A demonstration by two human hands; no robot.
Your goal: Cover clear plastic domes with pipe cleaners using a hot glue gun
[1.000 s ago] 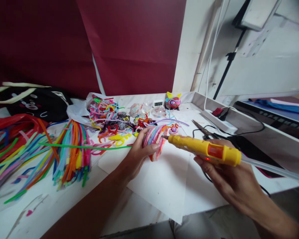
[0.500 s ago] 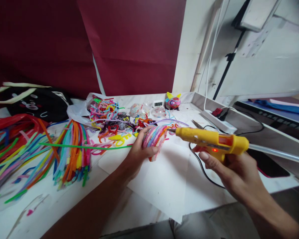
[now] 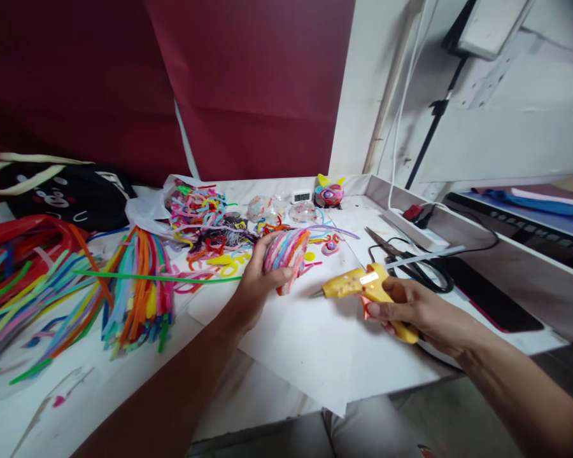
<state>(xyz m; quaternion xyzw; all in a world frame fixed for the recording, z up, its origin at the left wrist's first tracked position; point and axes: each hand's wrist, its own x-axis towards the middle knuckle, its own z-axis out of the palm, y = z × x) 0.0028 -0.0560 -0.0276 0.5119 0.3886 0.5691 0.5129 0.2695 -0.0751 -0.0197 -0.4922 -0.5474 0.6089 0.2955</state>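
My left hand (image 3: pixel 260 277) is closed around a rounded craft piece (image 3: pixel 289 251) covered in rows of pink, blue, purple and orange pipe cleaner. One long green pipe cleaner (image 3: pixel 157 278) stretches leftward from beside that hand. In my right hand (image 3: pixel 410 312) is a yellow hot glue gun (image 3: pixel 358 283), its nozzle pointing left and a little down, apart from the craft piece. A clear glue stick sticks out of its back. White paper (image 3: pixel 310 346) lies below both hands.
Pipe cleaner bundles (image 3: pixel 138 292) lie at left, before a black bag (image 3: pixel 67 197). Tangled scraps (image 3: pixel 198 207), a small digital clock (image 3: pixel 302 197) and a horned colourful ball (image 3: pixel 330 192) are at the back. Scissors (image 3: pixel 405 257), a phone (image 3: pixel 491 296) and a power strip (image 3: pixel 420 230) are at right.
The glue gun has moved down and away from the craft piece, and its body has turned so the glue stick angles up. My left hand has shifted slightly with the piece.
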